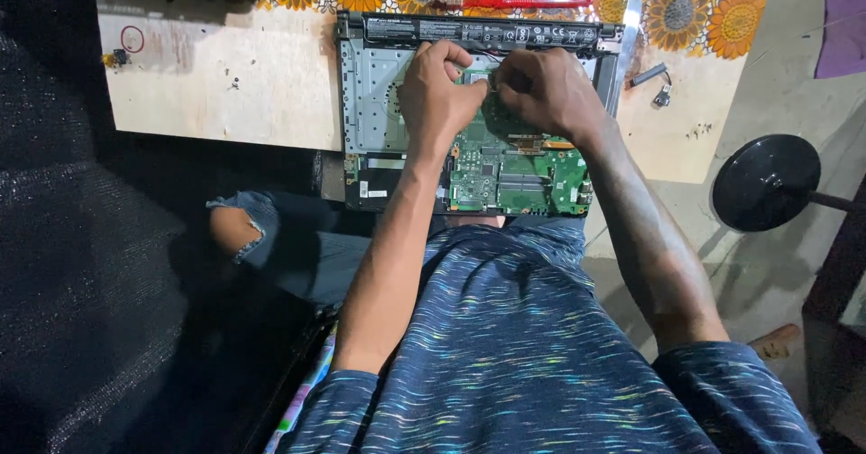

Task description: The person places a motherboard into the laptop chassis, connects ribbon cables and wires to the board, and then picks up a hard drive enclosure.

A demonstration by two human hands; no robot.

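left hand and right hand are meeting at upper centre of the frame, both curled, pinching a small part I cannot make out | opened laptop is lying on the counter, long axis left-right | green board is sitting just below the hands, both equally near

L hand & R hand meet over opened laptop (green board exposed) on plywood.

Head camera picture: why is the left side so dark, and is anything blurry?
Head view: the light falls on the board and the open laptop, so the left edge stays in deep shadow. The hands and circuit board look fairly sharp. The flowered cloth is bright, with no strong glare.
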